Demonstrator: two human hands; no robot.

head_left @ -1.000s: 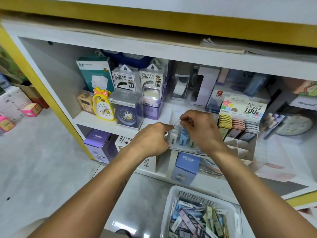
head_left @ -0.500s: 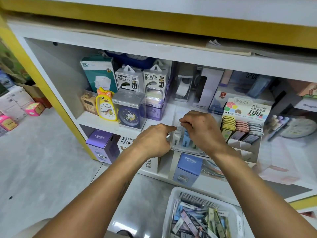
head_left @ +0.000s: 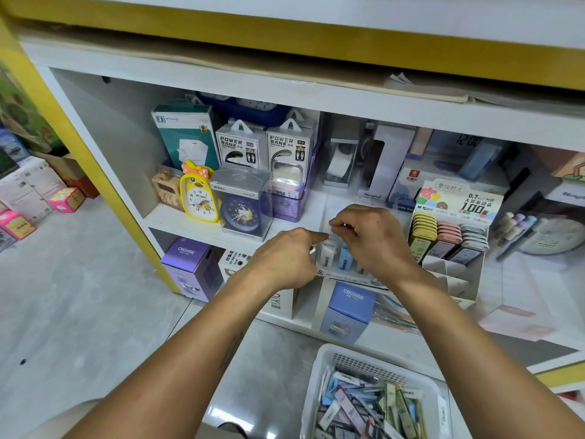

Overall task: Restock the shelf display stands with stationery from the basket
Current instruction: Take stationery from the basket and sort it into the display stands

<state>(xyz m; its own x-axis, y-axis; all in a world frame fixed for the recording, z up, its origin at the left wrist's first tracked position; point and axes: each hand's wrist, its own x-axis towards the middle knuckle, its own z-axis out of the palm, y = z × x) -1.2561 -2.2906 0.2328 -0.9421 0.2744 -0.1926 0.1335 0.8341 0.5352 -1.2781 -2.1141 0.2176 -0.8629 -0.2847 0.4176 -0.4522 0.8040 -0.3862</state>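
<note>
A clear display stand (head_left: 333, 260) on the middle shelf holds small white and blue boxes. Both hands meet just above it. My right hand (head_left: 375, 237) pinches a small pale pack (head_left: 333, 230) between thumb and fingers over the stand's top. My left hand (head_left: 285, 259) is curled, and its index finger points at that pack and touches the stand's upper edge. On the floor below stands a white basket (head_left: 318, 372), filled with several slim stationery packs (head_left: 364, 410) in blue, green and grey.
To the right, a cardboard stand (head_left: 452, 239) with a printed header holds yellow, pink and grey lead cases. On the left of the shelf are clocks (head_left: 199, 198) and power bank boxes (head_left: 240, 147). Purple and blue boxes (head_left: 190, 264) fill the lower shelf.
Both hands have stayed at the clear stand with the same grip. The view has shifted slightly, and the left index finger has stretched a little further toward the right hand.
</note>
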